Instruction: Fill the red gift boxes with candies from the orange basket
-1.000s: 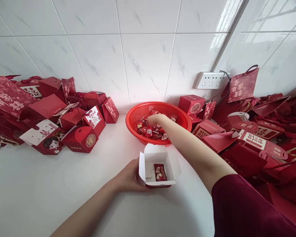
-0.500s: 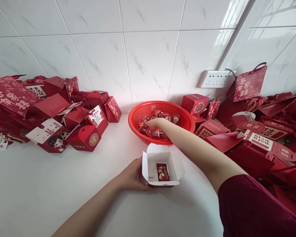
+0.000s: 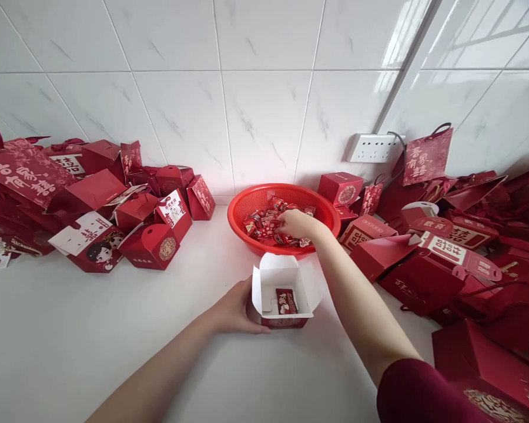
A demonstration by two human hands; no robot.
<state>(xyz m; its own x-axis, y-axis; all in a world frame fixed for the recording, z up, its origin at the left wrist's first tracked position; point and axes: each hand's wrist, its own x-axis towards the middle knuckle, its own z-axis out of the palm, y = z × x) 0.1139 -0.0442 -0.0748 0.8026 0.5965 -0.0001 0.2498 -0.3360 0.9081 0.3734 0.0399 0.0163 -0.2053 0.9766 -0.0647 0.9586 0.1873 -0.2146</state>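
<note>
Left grip point(image 3: 238, 308) clasps the box point(image 3: 286, 322), right grip point(image 3: 296, 224) (closure unclear) dips into the basket point(image 3: 253, 205).

Glossy tile wall point(image 3: 264, 117) — plastic basket point(image 3: 242, 235), smooth paper box point(image 3: 286, 322).

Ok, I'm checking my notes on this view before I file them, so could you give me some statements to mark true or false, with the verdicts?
1. The left hand holds the open box by its side. True.
2. The right hand is inside the open box. False: it is in the red basket, among the wrapped sweets.
3. A dark red packet lies in the open box. True.
4. The red basket stands nearer to the person than the open box. False: it stands beyond the box, towards the tiled wall.
5. The white power strip is to the right of the red basket. True.
</note>
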